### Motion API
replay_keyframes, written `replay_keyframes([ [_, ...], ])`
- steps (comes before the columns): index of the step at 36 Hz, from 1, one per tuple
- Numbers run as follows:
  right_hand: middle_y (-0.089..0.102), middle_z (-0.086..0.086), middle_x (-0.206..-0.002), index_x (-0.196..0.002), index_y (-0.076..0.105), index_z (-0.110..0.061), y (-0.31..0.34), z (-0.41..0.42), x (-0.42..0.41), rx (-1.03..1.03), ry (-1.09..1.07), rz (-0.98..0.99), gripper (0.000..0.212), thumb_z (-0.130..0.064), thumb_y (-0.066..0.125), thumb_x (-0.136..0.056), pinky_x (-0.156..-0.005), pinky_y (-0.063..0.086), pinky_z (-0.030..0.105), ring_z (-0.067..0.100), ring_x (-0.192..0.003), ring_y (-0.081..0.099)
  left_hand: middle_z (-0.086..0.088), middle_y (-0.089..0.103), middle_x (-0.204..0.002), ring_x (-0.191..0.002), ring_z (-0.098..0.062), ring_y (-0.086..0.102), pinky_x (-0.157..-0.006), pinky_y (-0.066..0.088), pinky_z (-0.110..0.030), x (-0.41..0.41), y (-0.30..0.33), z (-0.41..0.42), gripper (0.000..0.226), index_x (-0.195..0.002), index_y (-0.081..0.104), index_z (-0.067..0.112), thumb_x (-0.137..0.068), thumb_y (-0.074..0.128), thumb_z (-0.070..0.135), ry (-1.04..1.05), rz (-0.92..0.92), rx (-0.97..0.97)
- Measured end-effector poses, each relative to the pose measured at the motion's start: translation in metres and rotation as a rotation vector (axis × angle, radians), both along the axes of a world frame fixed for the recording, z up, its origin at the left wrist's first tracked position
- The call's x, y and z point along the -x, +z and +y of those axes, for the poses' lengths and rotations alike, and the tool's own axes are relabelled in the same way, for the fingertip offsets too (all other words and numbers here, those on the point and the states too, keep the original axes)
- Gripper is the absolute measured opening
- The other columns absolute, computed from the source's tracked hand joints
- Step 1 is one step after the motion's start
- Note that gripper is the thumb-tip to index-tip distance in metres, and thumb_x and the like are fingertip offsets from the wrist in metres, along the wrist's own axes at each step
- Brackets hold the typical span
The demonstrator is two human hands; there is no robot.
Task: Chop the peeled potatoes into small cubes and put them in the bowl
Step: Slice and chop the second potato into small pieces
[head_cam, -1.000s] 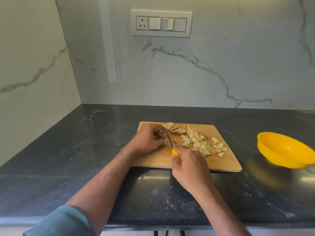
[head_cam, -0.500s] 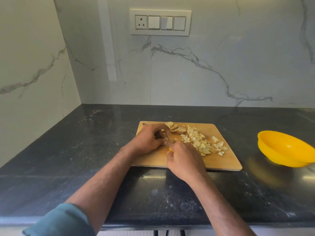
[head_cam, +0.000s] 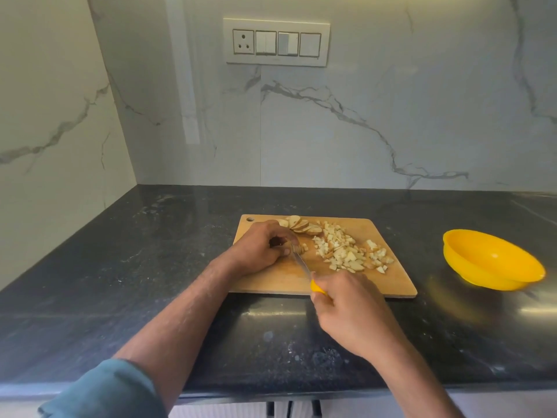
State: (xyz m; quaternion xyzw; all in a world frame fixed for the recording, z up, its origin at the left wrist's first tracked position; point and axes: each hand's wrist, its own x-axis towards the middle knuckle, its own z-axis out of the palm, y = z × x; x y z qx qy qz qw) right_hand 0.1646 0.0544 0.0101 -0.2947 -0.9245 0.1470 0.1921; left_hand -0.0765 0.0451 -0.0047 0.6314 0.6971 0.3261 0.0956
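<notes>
A wooden cutting board lies on the black counter. On its left part my left hand pinches a small stack of potato slices with curled fingers. My right hand grips a yellow-handled knife; its blade points at that stack and touches it. A row of potato slices lies at the board's far edge. A heap of small potato cubes covers the board's right half. The yellow bowl stands on the counter to the right of the board; I see nothing inside it.
The dark stone counter runs into a corner with marble walls at the left and back. A switch panel with a socket is on the back wall. The counter's front edge is just below my forearms.
My right hand has drawn the knife back toward me, so the blade and yellow handle show again. The left hand stays on the potato stack.
</notes>
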Motion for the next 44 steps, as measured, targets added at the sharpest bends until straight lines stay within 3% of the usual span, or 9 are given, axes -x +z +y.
replay_keyframes([
  [3, 0.073, -0.009, -0.116, -0.129, 0.067, -0.021, 0.007, 0.003, -0.013, 0.084, -0.011, 0.063, 0.035, -0.026, 0.059, -0.095, -0.076, 0.056, 0.02, 0.002, -0.086, 0.068, 0.015, 0.066, -0.104, -0.1, -0.007, 0.061, -0.091, 0.053, -0.024, 0.001, -0.002, 0.0, 0.027, -0.11, 0.074, 0.033, -0.092, 0.074, 0.013, 0.021, -0.041, -0.018],
  [5, 0.072, -0.02, -0.086, -0.134, 0.063, -0.022, 0.01, 0.005, -0.018, 0.108, -0.006, 0.11, 0.038, -0.023, 0.061, -0.095, -0.062, 0.041, 0.005, -0.009, -0.063, 0.057, 0.009, 0.069, -0.102, -0.098, -0.008, 0.064, -0.091, 0.055, -0.025, 0.003, -0.004, -0.001, 0.033, -0.115, 0.072, 0.032, -0.088, 0.078, 0.013, 0.054, -0.084, -0.047],
  [8, 0.049, -0.02, -0.049, -0.129, 0.066, -0.02, 0.009, 0.008, -0.011, 0.093, -0.049, 0.181, 0.035, -0.02, 0.061, -0.095, -0.047, 0.036, 0.013, 0.0, -0.045, 0.048, 0.007, 0.073, -0.096, -0.092, -0.007, 0.068, -0.087, 0.055, -0.016, 0.006, -0.004, -0.002, 0.042, -0.119, 0.07, 0.029, -0.083, 0.083, 0.012, 0.082, -0.142, -0.079],
  [12, 0.075, -0.006, -0.103, -0.13, 0.065, -0.013, -0.002, 0.009, 0.013, 0.084, -0.046, 0.251, 0.037, -0.025, 0.058, -0.096, -0.066, 0.053, 0.016, 0.002, -0.074, 0.063, 0.009, 0.074, -0.091, -0.086, -0.004, 0.069, -0.075, 0.051, -0.012, 0.007, -0.004, -0.001, 0.036, -0.108, 0.074, 0.025, -0.078, 0.088, 0.014, 0.116, -0.121, -0.101],
  [20, 0.057, -0.01, -0.066, -0.119, 0.069, -0.019, -0.012, 0.009, 0.039, -0.088, -0.09, 0.15, 0.029, -0.029, 0.051, -0.099, -0.043, 0.021, 0.017, 0.005, -0.052, 0.041, 0.001, 0.075, -0.082, -0.078, -0.008, 0.07, -0.068, 0.05, -0.014, 0.008, -0.005, 0.0, 0.028, -0.092, 0.076, 0.015, -0.07, 0.093, 0.012, 0.134, -0.167, -0.13],
  [25, 0.074, -0.004, -0.103, -0.14, 0.057, -0.026, -0.012, 0.006, 0.04, -0.135, -0.078, 0.145, 0.04, -0.033, 0.049, -0.101, -0.05, 0.023, 0.011, 0.014, -0.083, 0.064, 0.001, 0.074, -0.081, -0.077, -0.01, 0.069, -0.067, 0.049, -0.013, 0.007, -0.005, 0.001, 0.027, -0.092, 0.076, 0.012, -0.07, 0.092, 0.01, 0.139, -0.16, -0.134],
  [31, 0.074, -0.005, -0.098, -0.139, 0.059, -0.024, -0.016, 0.008, 0.043, -0.117, -0.072, 0.157, 0.04, -0.032, 0.05, -0.101, -0.057, 0.03, 0.016, 0.01, -0.072, 0.054, 0.001, 0.074, -0.081, -0.078, -0.012, 0.07, -0.07, 0.056, -0.022, 0.005, -0.004, 0.001, 0.026, -0.091, 0.075, 0.013, -0.071, 0.092, 0.01, 0.152, -0.155, -0.131],
  [37, 0.07, -0.004, -0.12, -0.146, 0.05, -0.024, -0.014, 0.005, 0.044, -0.145, -0.093, 0.103, 0.045, -0.03, 0.047, -0.102, -0.061, 0.029, 0.01, 0.013, -0.101, 0.066, 0.0, 0.075, -0.081, -0.077, -0.011, 0.07, -0.076, 0.059, -0.028, 0.005, -0.003, 0.001, 0.027, -0.091, 0.075, 0.012, -0.07, 0.092, 0.008, 0.151, -0.175, -0.124],
  [44, 0.065, -0.006, -0.092, -0.138, 0.058, -0.022, -0.007, 0.006, 0.052, -0.13, -0.104, 0.065, 0.036, -0.027, 0.047, -0.104, -0.045, 0.021, 0.013, 0.006, -0.062, 0.045, -0.003, 0.076, -0.084, -0.08, -0.012, 0.072, -0.084, 0.058, -0.031, 0.005, -0.001, 0.0, 0.029, -0.096, 0.074, 0.011, -0.073, 0.09, 0.005, 0.131, -0.199, -0.105],
])
